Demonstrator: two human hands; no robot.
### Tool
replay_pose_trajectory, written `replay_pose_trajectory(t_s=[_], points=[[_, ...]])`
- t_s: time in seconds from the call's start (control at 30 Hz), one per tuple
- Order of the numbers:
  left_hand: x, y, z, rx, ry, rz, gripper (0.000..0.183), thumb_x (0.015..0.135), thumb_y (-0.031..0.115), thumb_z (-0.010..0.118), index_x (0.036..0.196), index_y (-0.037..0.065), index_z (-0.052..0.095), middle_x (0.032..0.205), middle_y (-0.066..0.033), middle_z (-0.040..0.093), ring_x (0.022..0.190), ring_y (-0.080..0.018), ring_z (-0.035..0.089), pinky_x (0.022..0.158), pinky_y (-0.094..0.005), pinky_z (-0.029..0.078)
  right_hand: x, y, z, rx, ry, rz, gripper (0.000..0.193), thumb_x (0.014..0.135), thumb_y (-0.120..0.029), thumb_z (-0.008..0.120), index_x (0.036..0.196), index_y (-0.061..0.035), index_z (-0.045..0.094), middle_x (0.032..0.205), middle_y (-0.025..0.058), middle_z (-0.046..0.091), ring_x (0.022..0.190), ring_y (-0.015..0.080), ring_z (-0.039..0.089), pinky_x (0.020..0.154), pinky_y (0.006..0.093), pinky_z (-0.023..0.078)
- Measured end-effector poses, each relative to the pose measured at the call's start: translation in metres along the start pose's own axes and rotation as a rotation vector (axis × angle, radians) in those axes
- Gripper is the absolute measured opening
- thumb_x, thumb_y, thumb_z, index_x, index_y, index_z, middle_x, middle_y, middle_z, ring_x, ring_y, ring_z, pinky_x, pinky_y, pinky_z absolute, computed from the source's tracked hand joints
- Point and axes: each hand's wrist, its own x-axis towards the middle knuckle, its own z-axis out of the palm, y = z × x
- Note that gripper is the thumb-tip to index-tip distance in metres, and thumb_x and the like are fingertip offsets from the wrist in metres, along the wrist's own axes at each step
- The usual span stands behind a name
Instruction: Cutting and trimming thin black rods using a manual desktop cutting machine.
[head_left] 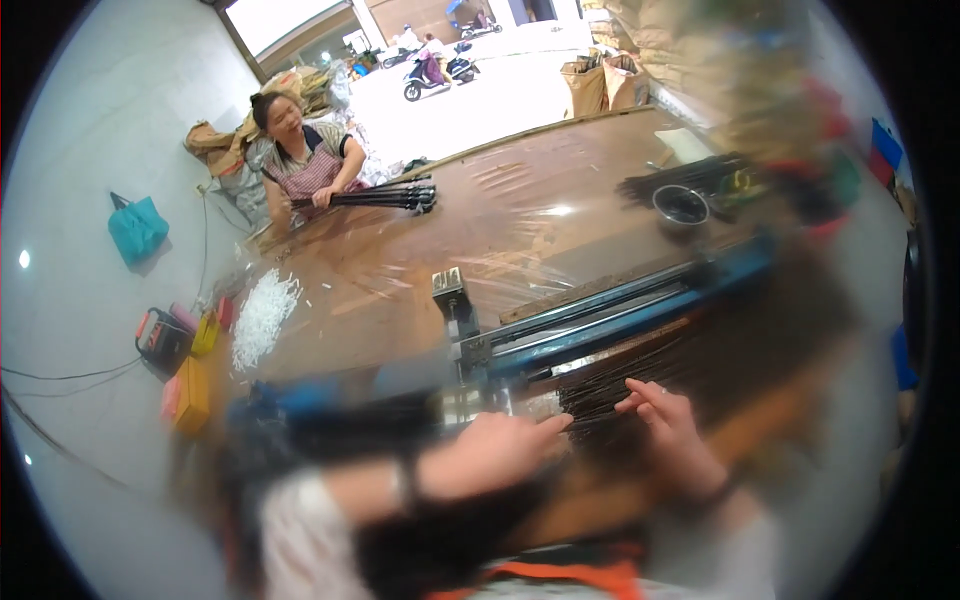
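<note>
Left hand blurred (grip unclear); forearms smeared.

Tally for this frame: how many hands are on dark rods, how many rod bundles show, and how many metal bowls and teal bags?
Hands on rods: 3, left hand, right hand, co-worker's hand
Rod bundles: 3, near, co-worker's, far right
Metal bowl: 1
Teal bag: 1
Total: 8

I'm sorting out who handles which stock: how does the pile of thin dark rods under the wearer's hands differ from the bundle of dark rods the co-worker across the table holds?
The pile of thin dark rods lies spread flat on the near bench, beside the blue metal rail; the bundle of dark rods is gathered tight, resting on the brown table. The wearer's left hand and right hand only rest fingers on the pile; the co-worker's hand grips the bundle. Both look long, slim and black.
</note>
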Motion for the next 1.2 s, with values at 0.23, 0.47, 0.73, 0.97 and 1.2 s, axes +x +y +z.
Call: replay_pose_trajectory(t_s=[0.23,0.47,0.73,0.97,1.2], points=[[0.013,0.008,0.002,-0.026,0.078,0.006,0.041,0.096,0.034,0.055,0.134,0.018,0.054,0.070,-0.0150,0.068,0.063,-0.0348,0.068,0.056,-0.0459,0.054,0.003,0.001,-0.013,-0.106,-0.011,-0.181,0.037,0.094,-0.011,0.061,0.129,-0.0010,0.060,0.098,0.0126,0.072,0.086,0.0261,0.068,0.071,0.0359,0.055],[0.047,-0.001,-0.002,0.355,0.231,0.260,0.031,0.079,0.017,0.065,0.107,0.006,0.058,0.097,-0.0119,0.059,0.090,-0.0301,0.060,0.077,-0.0395,0.053,0.025,-0.009,-0.020,-0.247,-0.137,-0.343,0.066,0.073,-0.009,0.083,0.132,-0.0019,0.055,0.108,0.0190,0.064,0.099,0.0363,0.064,0.084,0.0428,0.054],[0.080,-0.003,-0.063,0.373,0.345,0.164,0.036,0.085,-0.001,0.052,0.121,0.004,0.059,0.094,-0.0191,0.061,0.087,-0.0374,0.061,0.073,-0.0467,0.051,0.047,0.047,-0.057,-0.375,0.226,-0.276,0.069,0.082,-0.024,0.079,0.144,-0.0137,0.049,0.075,0.0142,0.063,0.065,0.0338,0.062,0.063,0.0417,0.052],[0.101,-0.012,-0.064,0.376,0.224,0.194,0.029,0.085,-0.001,0.051,0.111,0.004,0.062,0.092,-0.0193,0.064,0.088,-0.0374,0.062,0.075,-0.0460,0.052,0.039,0.037,-0.112,-0.437,-0.014,0.111,0.069,0.084,-0.034,0.074,0.144,-0.0147,0.047,0.085,0.0142,0.068,0.080,0.0328,0.068,0.070,0.0410,0.054],[0.112,0.008,-0.065,0.205,0.219,0.232,0.029,0.083,-0.001,0.052,0.108,0.006,0.063,0.087,-0.0183,0.064,0.083,-0.0381,0.063,0.072,-0.0459,0.052,0.043,0.056,-0.073,-0.312,0.060,-0.057,0.056,0.091,-0.041,0.067,0.137,-0.0117,0.056,0.087,0.0141,0.068,0.082,0.0336,0.067,0.077,0.0404,0.056]])
